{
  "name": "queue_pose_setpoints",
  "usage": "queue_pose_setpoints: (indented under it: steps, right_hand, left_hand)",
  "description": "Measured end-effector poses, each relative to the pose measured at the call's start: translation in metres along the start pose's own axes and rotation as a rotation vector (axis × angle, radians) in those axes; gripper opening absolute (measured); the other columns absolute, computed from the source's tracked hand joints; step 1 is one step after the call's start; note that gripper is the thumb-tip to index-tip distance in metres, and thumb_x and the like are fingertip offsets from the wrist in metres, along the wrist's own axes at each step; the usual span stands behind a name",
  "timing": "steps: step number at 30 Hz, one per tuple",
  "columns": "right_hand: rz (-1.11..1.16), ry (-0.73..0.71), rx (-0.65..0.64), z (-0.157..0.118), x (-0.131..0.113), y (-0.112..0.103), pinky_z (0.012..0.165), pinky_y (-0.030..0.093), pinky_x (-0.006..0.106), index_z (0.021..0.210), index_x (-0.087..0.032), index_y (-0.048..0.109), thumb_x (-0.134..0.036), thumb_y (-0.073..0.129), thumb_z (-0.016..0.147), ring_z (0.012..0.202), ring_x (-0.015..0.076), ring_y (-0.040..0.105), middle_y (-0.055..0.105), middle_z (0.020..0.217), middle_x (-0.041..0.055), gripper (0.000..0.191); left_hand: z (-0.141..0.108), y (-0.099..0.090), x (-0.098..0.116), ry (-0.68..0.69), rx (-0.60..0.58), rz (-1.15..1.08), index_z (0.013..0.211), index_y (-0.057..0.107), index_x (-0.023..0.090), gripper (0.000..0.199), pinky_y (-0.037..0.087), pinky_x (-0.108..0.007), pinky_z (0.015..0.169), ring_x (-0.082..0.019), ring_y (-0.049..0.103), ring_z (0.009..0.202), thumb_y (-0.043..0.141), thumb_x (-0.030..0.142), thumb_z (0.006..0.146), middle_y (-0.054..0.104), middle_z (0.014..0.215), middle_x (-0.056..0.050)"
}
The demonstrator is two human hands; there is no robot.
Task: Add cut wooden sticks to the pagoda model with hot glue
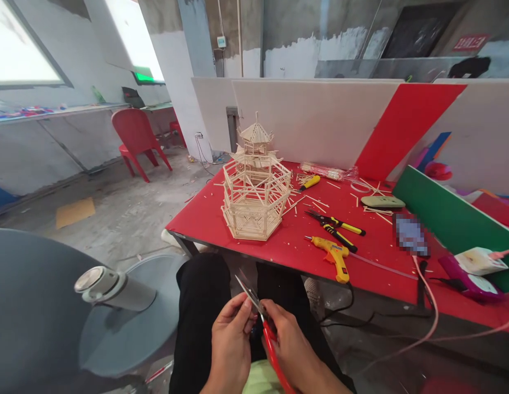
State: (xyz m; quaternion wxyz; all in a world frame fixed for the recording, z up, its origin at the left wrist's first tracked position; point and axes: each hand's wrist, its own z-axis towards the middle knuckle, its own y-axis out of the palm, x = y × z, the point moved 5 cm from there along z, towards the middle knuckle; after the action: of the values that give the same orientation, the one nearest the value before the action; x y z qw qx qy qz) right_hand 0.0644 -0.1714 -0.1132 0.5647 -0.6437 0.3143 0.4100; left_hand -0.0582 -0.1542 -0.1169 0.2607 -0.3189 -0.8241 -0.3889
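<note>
My right hand (288, 340) grips a pair of red-handled scissors (270, 342) above my lap, the blades parted and pointing up and away from me. Close against the blades, my left hand (233, 335) is closed in a pinch; whatever lies between its fingertips is too small or hidden to make out. Ahead of both hands, a pagoda model (256, 189) built of thin pale wooden sticks stands upright near the front left edge of the red table (205, 213).
On the table lie a yellow glue gun (331, 253), pliers (336, 227), a yellow-handled knife (310, 183), loose sticks and a bagged bundle of sticks (326, 171). A power strip (470, 279) and cables sit right. A bottle (119, 289) stands on a grey chair (115, 345) at left.
</note>
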Motion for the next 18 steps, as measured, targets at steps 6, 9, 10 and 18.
queue_pose_setpoints:
  steps: [6, 9, 10, 18]
  right_hand:
    - [-0.065, -0.014, 0.008, 0.001, -0.005, -0.003, 0.081, 0.048, 0.025, 0.117, -0.024, 0.059, -0.005, 0.05, 0.074, 0.089, 0.0172, 0.062, 0.066, 0.098, 0.003, 0.048]
    - [-0.07, -0.028, 0.006, 0.0, -0.008, -0.004, 0.086, 0.048, 0.028, 0.126, -0.025, 0.055, -0.005, 0.049, 0.073, 0.095, 0.0181, 0.061, 0.064, 0.104, 0.0041, 0.057]
    - [-0.071, -0.031, 0.009, 0.0, -0.008, -0.004, 0.086, 0.048, 0.028, 0.128, -0.025, 0.054, -0.005, 0.049, 0.074, 0.095, 0.0182, 0.061, 0.063, 0.104, 0.0042, 0.057]
    - [-0.105, 0.001, -0.002, 0.003, -0.014, -0.009, 0.082, 0.047, 0.027, 0.115, -0.023, 0.059, -0.009, 0.049, 0.079, 0.091, 0.0186, 0.06, 0.064, 0.098, 0.0045, 0.039]
  left_hand:
    - [0.002, 0.002, 0.003, 0.031, -0.037, 0.03, 0.074, 0.078, 0.014, 0.042, 0.047, -0.016, 0.05, -0.007, 0.057, 0.052, 0.098, 0.029, 0.04, 0.07, 0.064, -0.002]
    - [0.001, 0.003, 0.005, 0.062, -0.061, 0.067, 0.07, 0.077, 0.014, 0.039, 0.05, -0.018, 0.054, -0.008, 0.06, 0.055, 0.098, 0.03, 0.042, 0.071, 0.067, -0.002]
    - [0.001, 0.004, 0.006, 0.071, -0.068, 0.073, 0.069, 0.077, 0.014, 0.038, 0.051, -0.018, 0.054, -0.009, 0.061, 0.055, 0.098, 0.031, 0.042, 0.071, 0.067, -0.002]
    - [0.0, 0.001, 0.002, 0.053, -0.081, 0.059, 0.069, 0.076, 0.015, 0.039, 0.045, -0.015, 0.048, -0.005, 0.054, 0.05, 0.098, 0.032, 0.042, 0.067, 0.061, 0.0]
